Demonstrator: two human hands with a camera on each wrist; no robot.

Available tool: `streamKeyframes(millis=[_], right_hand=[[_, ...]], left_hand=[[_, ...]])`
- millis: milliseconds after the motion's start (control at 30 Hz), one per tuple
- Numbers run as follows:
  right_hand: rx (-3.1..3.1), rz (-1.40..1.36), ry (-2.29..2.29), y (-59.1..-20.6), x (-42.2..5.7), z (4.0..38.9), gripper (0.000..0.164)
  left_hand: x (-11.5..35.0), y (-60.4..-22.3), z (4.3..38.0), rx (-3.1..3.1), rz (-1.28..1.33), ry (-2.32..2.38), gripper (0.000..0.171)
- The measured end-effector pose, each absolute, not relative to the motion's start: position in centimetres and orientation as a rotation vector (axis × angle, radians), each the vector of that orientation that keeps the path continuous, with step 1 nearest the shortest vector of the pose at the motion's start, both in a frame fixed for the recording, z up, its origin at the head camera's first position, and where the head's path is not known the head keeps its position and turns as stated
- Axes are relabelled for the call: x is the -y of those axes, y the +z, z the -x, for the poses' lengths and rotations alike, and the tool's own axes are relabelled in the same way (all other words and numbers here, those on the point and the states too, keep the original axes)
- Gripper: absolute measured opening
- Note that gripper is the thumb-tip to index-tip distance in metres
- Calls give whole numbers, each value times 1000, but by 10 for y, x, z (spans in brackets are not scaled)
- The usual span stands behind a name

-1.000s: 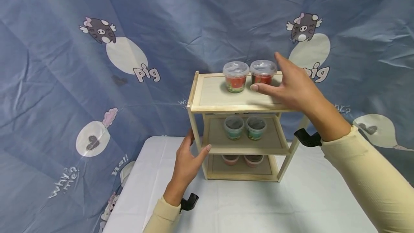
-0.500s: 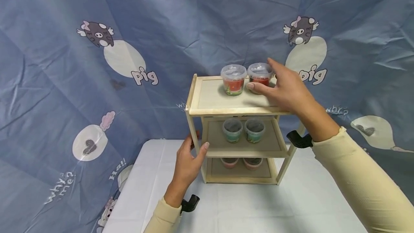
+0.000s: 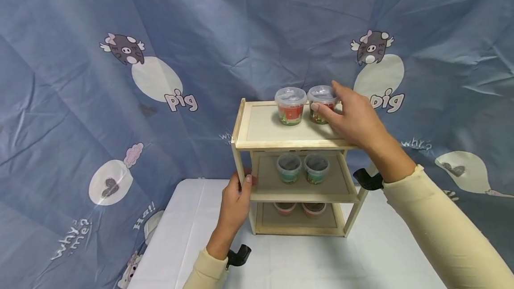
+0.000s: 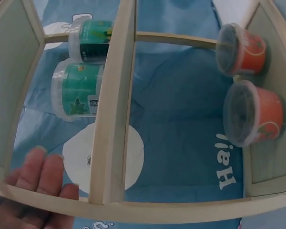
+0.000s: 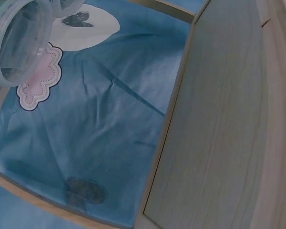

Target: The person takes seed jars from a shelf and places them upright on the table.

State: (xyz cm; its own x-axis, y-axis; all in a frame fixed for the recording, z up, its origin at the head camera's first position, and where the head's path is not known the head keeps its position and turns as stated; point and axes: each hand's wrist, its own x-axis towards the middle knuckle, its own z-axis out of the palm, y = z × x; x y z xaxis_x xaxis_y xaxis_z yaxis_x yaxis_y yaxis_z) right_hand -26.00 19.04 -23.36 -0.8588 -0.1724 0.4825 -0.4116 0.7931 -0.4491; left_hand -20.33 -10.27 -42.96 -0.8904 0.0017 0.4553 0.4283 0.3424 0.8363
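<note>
A three-tier wooden shelf (image 3: 265, 121) stands on the white table. Its top board carries two lidded plastic cups with red labels, a left cup (image 3: 291, 109) and a right cup (image 3: 320, 95). My right hand (image 3: 355, 115) holds the right cup, thumb across its front and index finger at the back of the lid. My left hand (image 3: 236, 202) grips the shelf's left post beside the middle tier. In the left wrist view its fingers (image 4: 51, 169) reach around that post. The right wrist view shows wood and backdrop but not the right hand.
Two green-labelled cups, a left one (image 3: 289, 168) and a right one (image 3: 316, 169), sit on the middle tier. Two pinkish-red cups (image 4: 257, 114) are on the bottom tier. A blue patterned cloth (image 3: 217, 26) hangs behind the white table (image 3: 297, 258).
My right hand has moved left and its thumb and fingers have come around the right red cup. The left thumb has drawn in to the post. The whole scene sits lower in view.
</note>
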Motion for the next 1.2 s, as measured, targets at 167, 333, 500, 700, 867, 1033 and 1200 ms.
streamKeyframes(millis=[167,333,500,700,867,1033,1200], right_hand=[[2550,-429,763,-235,-188,260,85],[2554,-437,744,-236,-183,260,84],[2568,-438,737,-237,-180,260,85],[2574,-404,739,-235,-184,259,85],[2566,-402,745,-234,-187,259,85],[2552,-409,748,-236,-187,259,84],[2528,-417,796,-237,-189,259,84]], left_hand=[[99,-426,208,2303,313,-1539,39],[100,-428,209,2292,269,-1522,41],[98,-433,211,2213,233,-1538,37],[91,-434,218,2196,266,-1515,36],[87,-432,221,2185,276,-1486,37],[89,-433,220,2187,278,-1484,41],[90,-432,218,2197,265,-1490,33]])
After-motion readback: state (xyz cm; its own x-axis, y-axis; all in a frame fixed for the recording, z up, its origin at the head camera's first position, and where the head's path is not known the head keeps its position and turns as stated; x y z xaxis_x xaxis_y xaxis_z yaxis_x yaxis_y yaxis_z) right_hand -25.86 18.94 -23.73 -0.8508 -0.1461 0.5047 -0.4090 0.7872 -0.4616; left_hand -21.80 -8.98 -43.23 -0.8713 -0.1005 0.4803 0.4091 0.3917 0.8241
